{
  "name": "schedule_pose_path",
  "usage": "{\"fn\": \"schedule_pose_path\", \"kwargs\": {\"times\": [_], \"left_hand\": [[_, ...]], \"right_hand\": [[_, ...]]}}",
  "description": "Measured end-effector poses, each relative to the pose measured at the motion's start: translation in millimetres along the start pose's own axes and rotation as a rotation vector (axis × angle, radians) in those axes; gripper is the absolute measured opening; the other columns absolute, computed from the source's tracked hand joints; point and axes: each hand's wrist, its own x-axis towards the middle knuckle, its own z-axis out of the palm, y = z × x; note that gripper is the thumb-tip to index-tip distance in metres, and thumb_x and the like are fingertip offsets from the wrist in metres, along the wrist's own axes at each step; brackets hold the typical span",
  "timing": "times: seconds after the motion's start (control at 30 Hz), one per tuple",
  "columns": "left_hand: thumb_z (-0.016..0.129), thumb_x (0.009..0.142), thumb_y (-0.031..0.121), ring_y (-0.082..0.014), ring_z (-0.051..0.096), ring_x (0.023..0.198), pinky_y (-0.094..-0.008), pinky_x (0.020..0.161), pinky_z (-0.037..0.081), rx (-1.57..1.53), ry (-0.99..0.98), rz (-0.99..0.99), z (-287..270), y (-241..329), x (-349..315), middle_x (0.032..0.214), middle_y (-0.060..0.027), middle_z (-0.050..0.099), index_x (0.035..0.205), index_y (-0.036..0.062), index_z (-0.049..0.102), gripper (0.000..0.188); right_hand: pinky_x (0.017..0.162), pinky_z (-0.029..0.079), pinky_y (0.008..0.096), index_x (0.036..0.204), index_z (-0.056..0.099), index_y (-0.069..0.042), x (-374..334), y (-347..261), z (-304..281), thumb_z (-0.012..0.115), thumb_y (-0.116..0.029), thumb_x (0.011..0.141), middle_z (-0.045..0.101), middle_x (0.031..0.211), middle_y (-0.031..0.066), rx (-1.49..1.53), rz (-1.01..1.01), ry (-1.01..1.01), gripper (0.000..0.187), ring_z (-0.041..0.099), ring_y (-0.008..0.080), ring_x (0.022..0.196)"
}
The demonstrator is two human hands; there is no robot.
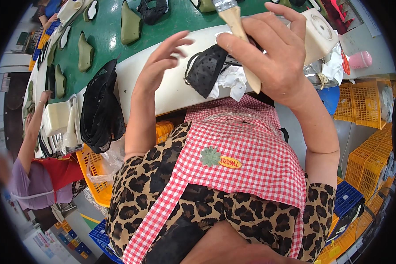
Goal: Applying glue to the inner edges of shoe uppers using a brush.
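My right hand [273,53] grips a flat brush [235,21] by its pale wooden handle; the metal collar points up and away, and its bristles are cut off by the top edge. Below those fingers, on the white bench edge [163,92], sits a sheer black dotted shoe upper [204,70]. Crumpled white tissue [233,82] lies beside it, partly under the brush handle. To the left of the upper, my left hand [163,59] is raised with its fingers apart and nothing in them. The fingertips are slightly blurred.
Olive shoe lasts [130,24] stand on the green belt [105,44] beyond the bench. Black uppers [102,105] are piled at my left; a white container [319,35] stands at my right. Yellow crates [361,103] line the right side. A co-worker [44,176] reaches to the belt.
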Motion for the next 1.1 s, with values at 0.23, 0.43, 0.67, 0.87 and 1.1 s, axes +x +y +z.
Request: {"fn": "schedule_pose_path", "kwargs": {"times": [0.23, 0.43, 0.67, 0.87, 1.1], "left_hand": [[0.066, 0.09, 0.009, -0.009, 0.059, 0.076, -0.0244, 0.072, 0.047, 0.121, 0.003, -0.394, 12.1, -43.7, -43.2, 0.09, -0.0014, 0.066, 0.12, 0.007, 0.066, 0.03], [0.065, 0.093, 0.013, -0.014, 0.062, 0.08, -0.0293, 0.073, 0.048, -0.125, 0.126, -0.297, 6.9, -71.2, -38.3, 0.087, -0.0059, 0.069, 0.108, 0.0008, 0.068, 0.02], [0.063, 0.094, 0.013, -0.014, 0.062, 0.081, -0.0303, 0.077, 0.048, -0.316, 0.195, -0.176, 12.9, -63.3, -34.2, 0.087, -0.0079, 0.07, 0.104, 0.0, 0.07, 0.018], [0.063, 0.096, 0.015, -0.0153, 0.063, 0.084, -0.0321, 0.08, 0.049, -0.299, 0.192, -0.16, 25.7, -63.2, -31.7, 0.093, -0.0077, 0.07, 0.107, -0.0005, 0.07, 0.02], [0.061, 0.097, 0.013, -0.0157, 0.062, 0.09, -0.0324, 0.081, 0.05, -0.191, 0.134, -0.112, 35.7, -51.1, -28.9, 0.098, -0.0072, 0.068, 0.105, -0.0006, 0.07, 0.018]], "right_hand": [[0.08, 0.044, 0.0438, 0.089, 0.069, -0.013, -1.4, 10.2, 14.6, 0.071, -0.014, 0.069, 0.059, 0.077, 0.0012, -0.007, -0.004, 0.081, 0.02, 0.059, 0.0164, 0.07], [0.088, 0.048, 0.0371, 0.115, 0.068, -0.007, -32.1, 23.0, -6.0, 0.074, -0.014, 0.082, 0.068, 0.112, 0.0148, -0.201, -0.154, 0.073, 0.034, 0.061, 0.0296, 0.103], [0.068, 0.045, 0.0315, 0.109, 0.074, -0.009, -105.3, -7.8, 3.3, 0.072, -0.011, 0.087, 0.065, 0.086, 0.0043, 0.559, 0.515, -0.063, 0.022, 0.057, 0.0196, 0.075], [0.071, 0.047, 0.0255, 0.101, 0.074, -0.005, -128.5, -3.4, 50.9, 0.072, -0.009, 0.088, 0.068, 0.088, 0.0048, 0.834, 0.918, -0.137, 0.014, 0.059, 0.0115, 0.079], [0.071, 0.046, 0.0271, 0.098, 0.075, -0.004, -138.9, 11.3, 77.5, 0.073, -0.011, 0.087, 0.068, 0.087, 0.0053, 0.782, 0.78, -0.263, 0.013, 0.058, 0.0136, 0.077]]}}
